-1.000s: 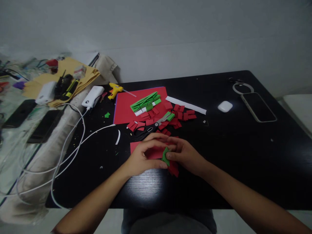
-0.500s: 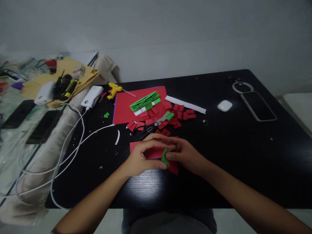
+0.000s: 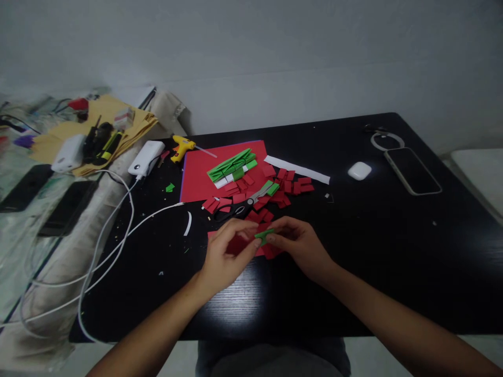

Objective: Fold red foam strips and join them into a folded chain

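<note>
1. Scissors (image 3: pixel 250 201) lie on the black table (image 3: pixel 377 272), black handles at the left, blades pointing up and right.
2. Nearer the person than the scissors, a small green folded paper (image 3: pixel 264 236) is held up between the two hands, above more red paper (image 3: pixel 238 244).
3. The right hand (image 3: pixel 302 243), below and right of the scissors, pinches this piece between thumb and finger.
4. The left hand (image 3: pixel 230 250), just below the scissors' handles, has its thumb tip against the piece's left end; its fingers curve above, and I cannot tell whether they close on it.
5. Red folded pieces (image 3: pixel 288 186) crowd around the scissors, and a lone green piece (image 3: pixel 272 189) sits at the blade tips.
6. Beyond the scissors, a green pleated bundle (image 3: pixel 231 166) rests on a red sheet (image 3: pixel 196 178).
7. Farther beyond and left of the scissors is a yellow glue gun (image 3: pixel 182 147); a curved white scrap (image 3: pixel 188 224) lies left of the handles.
8. Right of and beyond the scissors runs a white paper strip (image 3: pixel 298 169); well off to their right are a white case (image 3: pixel 360 170) and a phone (image 3: pixel 412 171).
</note>
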{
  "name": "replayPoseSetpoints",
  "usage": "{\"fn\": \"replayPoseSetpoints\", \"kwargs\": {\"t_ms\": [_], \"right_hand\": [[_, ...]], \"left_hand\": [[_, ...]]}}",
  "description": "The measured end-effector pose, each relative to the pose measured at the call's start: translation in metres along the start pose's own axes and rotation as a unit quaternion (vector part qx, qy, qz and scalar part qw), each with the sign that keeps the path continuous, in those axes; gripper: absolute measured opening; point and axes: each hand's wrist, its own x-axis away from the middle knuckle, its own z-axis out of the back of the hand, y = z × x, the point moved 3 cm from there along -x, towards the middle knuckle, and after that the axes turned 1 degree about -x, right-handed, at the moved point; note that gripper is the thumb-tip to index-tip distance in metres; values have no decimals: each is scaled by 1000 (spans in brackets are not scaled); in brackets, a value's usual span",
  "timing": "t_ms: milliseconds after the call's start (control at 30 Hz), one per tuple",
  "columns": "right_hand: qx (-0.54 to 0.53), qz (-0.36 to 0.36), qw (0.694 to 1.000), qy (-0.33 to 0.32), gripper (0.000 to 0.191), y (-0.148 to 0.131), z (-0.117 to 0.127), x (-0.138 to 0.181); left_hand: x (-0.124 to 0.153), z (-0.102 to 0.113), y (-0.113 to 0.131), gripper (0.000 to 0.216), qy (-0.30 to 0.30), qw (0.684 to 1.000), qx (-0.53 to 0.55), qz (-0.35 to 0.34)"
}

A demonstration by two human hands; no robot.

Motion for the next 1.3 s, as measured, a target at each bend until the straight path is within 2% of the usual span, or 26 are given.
{"fn": "replayPoseSetpoints", "kwargs": {"t_ms": [200,367,767,1300], "right_hand": [[48,36,998,1,19,-4,-4,4],[80,73,994,20,20,-8,-6,9],[180,150,970,59,13,-10,-5,13],[206,199,956,70,16,-12,-5,14]], "left_hand": [[3,-1,3,21,28,997,-37,-59],[1,2,7,22,32,996,-34,-76],[1,3,4,32,29,996,-33,-80],[0,4,7,19,42,995,-51,-72]]}}
